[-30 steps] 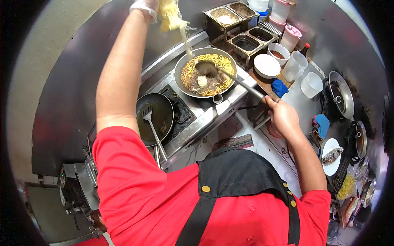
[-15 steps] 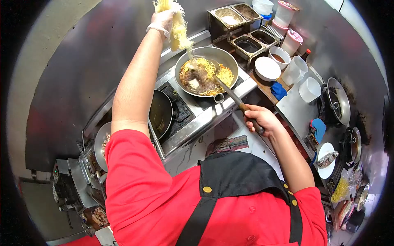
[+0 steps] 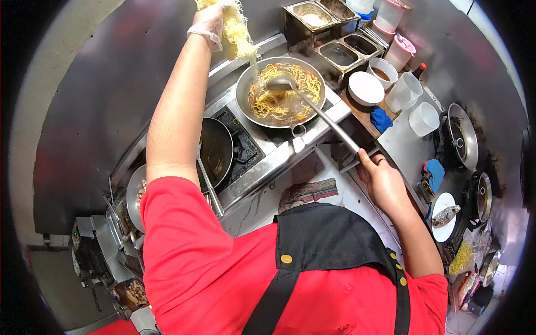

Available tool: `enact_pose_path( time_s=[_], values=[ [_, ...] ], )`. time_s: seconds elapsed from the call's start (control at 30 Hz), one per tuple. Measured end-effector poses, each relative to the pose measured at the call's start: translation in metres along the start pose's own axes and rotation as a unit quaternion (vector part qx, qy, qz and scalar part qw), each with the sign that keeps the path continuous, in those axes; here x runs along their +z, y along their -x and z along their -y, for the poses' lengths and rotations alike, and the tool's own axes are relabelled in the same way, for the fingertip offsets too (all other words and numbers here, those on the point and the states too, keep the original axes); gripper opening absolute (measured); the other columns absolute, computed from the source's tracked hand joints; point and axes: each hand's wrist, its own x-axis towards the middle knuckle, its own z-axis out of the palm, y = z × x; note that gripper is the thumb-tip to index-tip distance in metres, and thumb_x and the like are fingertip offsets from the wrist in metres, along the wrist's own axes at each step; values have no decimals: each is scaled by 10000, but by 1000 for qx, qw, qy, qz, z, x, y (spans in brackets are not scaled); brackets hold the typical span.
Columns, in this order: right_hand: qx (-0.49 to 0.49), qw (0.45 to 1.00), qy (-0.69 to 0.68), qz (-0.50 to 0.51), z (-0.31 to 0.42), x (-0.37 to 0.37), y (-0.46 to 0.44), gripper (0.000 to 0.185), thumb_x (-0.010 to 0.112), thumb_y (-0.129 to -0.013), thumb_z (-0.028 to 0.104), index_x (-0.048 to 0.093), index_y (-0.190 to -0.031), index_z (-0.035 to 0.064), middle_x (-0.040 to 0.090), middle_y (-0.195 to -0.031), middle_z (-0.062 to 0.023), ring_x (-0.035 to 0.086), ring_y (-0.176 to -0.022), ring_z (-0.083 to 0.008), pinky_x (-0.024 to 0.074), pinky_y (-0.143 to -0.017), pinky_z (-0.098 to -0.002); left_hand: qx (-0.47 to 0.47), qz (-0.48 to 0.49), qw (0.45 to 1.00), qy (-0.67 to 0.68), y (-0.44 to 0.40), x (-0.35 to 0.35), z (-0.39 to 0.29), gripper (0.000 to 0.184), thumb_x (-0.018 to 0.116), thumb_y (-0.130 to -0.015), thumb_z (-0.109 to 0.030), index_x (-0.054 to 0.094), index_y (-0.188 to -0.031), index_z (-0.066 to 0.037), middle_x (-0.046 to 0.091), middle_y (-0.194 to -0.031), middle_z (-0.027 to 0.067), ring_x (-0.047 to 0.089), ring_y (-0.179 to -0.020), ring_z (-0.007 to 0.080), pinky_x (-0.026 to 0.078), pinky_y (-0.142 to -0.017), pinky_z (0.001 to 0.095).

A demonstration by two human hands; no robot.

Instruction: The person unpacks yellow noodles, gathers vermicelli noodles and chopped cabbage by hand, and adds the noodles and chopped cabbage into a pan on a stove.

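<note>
At the upper left of the head view, my left hand (image 3: 209,25), in a clear plastic glove, is closed around a bundle of pale thin noodles (image 3: 239,40). The strands dangle from it over the left side of the wok (image 3: 242,104). Yellow noodles (image 3: 310,85) in dark broth lie in the wok, with some steam above them. My right hand (image 3: 385,183) grips the handle end of a long ladle (image 3: 334,127). The ladle's bowl is over the middle of the noodles, turned underside up. The fingers under the handle are partly hidden.
A dark pan (image 3: 218,151) with another utensil stands on the burner to the left. Metal seasoning trays (image 3: 339,54), a white bowl (image 3: 365,89) and plastic tubs (image 3: 424,119) stand at the upper right. A white plate (image 3: 444,231) with food lies farther right.
My right hand has moved right and down, drawing the ladle back and lifting its bowl out of the broth. The noodles in the wok have spread. My left hand has shifted slightly left and up.
</note>
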Motion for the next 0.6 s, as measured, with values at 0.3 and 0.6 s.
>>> enact_pose_path(
  time_s=[0.3, 0.6],
  values=[
    [14, 999, -34, -24, 12, 54, -55, 563, 434, -839, 26, 406, -1384, 164, 583, -996, -196, 646, -813, -359, 530, -694, -459, 47, 138, 988, 46, 31, 32, -16, 84, 640, -765, -98, 570, -795, -134, 571, -679, 40, 573, -560, 209, 500, -527, 363],
    [54, 996, -65, 6, 9, 65, -75, 612, 533, -797, 59, 409, -1386, 173, 591, -977, -198, 623, -854, -373, 508, -764, -442, 11, 38, 999, 25, 9, 21, 7, 274, 656, -826, -65, 582, -1079, 12, 649, -963, 97, 656, -839, 231, 574, -730, 381]
  ],
)
